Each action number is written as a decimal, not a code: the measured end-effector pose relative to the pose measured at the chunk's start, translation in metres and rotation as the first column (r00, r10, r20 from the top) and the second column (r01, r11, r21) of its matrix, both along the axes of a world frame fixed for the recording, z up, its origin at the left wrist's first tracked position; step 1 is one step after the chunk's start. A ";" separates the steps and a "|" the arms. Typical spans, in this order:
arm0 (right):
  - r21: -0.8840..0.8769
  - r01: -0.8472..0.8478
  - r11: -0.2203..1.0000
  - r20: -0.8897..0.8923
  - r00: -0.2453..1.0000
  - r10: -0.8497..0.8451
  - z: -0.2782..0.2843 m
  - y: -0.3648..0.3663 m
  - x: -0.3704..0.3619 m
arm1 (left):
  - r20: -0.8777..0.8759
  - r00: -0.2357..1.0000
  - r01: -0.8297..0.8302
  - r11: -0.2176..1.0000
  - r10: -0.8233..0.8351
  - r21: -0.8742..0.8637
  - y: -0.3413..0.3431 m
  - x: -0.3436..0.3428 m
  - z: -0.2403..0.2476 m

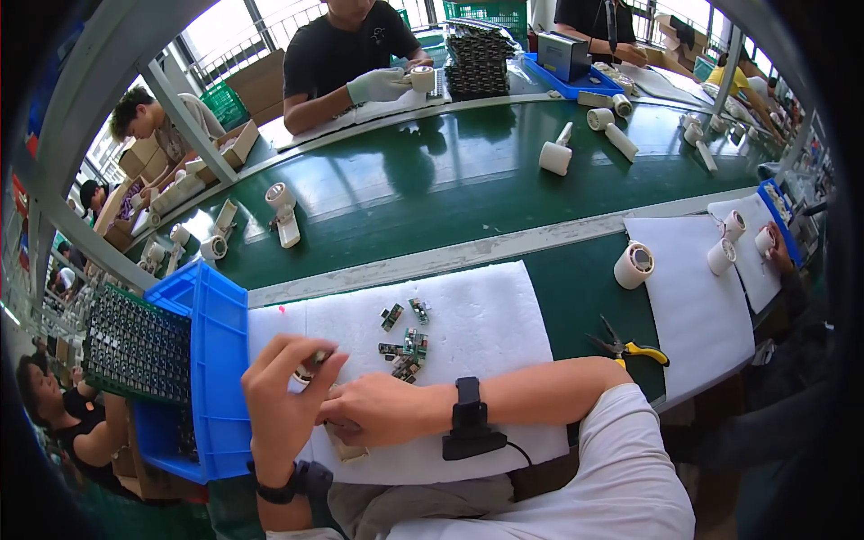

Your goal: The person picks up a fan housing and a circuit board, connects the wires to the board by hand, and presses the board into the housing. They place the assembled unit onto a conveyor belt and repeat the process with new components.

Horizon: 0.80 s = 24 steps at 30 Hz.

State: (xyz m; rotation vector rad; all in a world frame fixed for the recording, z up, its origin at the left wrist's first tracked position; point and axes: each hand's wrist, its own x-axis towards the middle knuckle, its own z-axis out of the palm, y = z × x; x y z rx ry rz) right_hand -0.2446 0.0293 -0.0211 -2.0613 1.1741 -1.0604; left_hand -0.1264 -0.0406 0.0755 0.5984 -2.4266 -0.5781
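Left hand and right hand worked close together over the foam sheet.
Left finger and thumb were nearly together; any pinched part could not be confirmed. The right gripped a white housing, apparently steadying it, hiding its middle. Circuit boards lay just beyond, presumably for easy reach.

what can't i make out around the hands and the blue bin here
In the head view:
Small part in the left hand: mostly hidden by that hand.
Pale piece under the right hand: largely covered by that hand.
Much of the blue bin's inside: blocked by its wall and the green board panel.
Circuit boards' fine detail: too small.
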 end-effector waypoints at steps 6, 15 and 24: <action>-0.009 0.015 1.000 -0.007 1.000 -0.015 0.008 0.002 0.006 | -0.354 0.910 -0.021 0.877 0.215 0.479 0.037 0.077 -0.050; -0.041 0.077 0.996 -0.207 0.975 -0.084 0.011 0.006 0.008 | -0.228 0.966 -0.046 0.949 0.122 0.312 0.073 0.101 -0.100; -0.091 0.216 0.972 -0.058 0.973 -0.222 0.015 -0.004 0.003 | -0.279 0.956 0.060 0.876 0.087 0.478 0.058 0.099 -0.092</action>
